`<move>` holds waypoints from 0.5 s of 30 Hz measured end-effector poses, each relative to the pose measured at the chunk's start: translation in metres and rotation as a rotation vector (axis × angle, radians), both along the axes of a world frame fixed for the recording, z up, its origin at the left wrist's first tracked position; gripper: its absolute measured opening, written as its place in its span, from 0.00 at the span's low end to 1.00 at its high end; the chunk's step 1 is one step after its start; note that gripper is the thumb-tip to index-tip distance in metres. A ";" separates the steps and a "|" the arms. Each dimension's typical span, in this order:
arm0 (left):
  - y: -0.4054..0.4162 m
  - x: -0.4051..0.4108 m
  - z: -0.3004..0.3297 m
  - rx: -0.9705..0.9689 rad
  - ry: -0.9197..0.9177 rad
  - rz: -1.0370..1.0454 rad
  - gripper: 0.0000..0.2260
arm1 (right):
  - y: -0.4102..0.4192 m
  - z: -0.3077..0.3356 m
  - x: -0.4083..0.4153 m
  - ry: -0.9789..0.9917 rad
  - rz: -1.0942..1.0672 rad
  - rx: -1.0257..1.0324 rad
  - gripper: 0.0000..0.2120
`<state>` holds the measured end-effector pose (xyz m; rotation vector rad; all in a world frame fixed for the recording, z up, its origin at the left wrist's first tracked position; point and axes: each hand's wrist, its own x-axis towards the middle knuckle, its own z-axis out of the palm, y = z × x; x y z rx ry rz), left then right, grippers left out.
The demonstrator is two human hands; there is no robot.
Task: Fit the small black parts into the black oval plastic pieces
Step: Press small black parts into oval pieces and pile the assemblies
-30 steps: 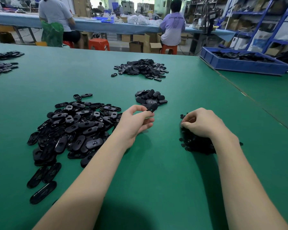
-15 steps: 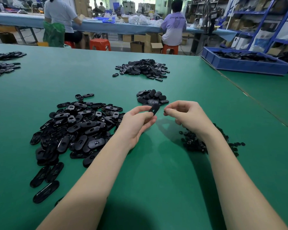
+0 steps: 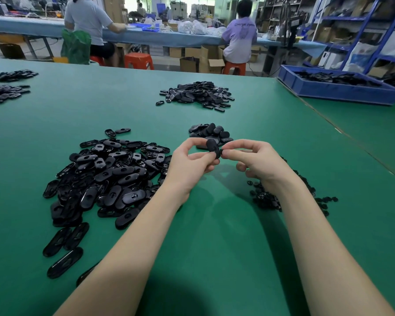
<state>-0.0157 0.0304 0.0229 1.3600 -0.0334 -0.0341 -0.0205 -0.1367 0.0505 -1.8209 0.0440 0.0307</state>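
Observation:
My left hand pinches a black oval plastic piece above the green table. My right hand meets it from the right, thumb and forefinger pinched at the piece's lower end; the small black part between them is hidden. A big heap of oval pieces lies to the left. Under my right wrist is a pile of small black parts. Just behind my hands sits a small stack of oval pieces.
A further heap of black pieces lies mid-table, more at the far left. A blue bin stands at the back right by the table seam. Two people sit at a far bench.
My right hand rose from the small-parts pile and came left to the oval piece. My left hand lifted the piece slightly; both hands now meet on it.

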 end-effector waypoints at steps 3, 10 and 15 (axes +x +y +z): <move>0.000 -0.001 0.001 0.061 -0.080 0.016 0.10 | 0.006 0.000 0.001 -0.011 -0.068 0.000 0.03; 0.000 -0.001 0.001 0.257 -0.200 0.043 0.11 | 0.007 -0.002 0.004 0.004 -0.137 0.018 0.05; -0.001 -0.001 0.000 0.337 -0.244 0.054 0.12 | 0.006 -0.002 0.005 0.016 -0.115 0.012 0.06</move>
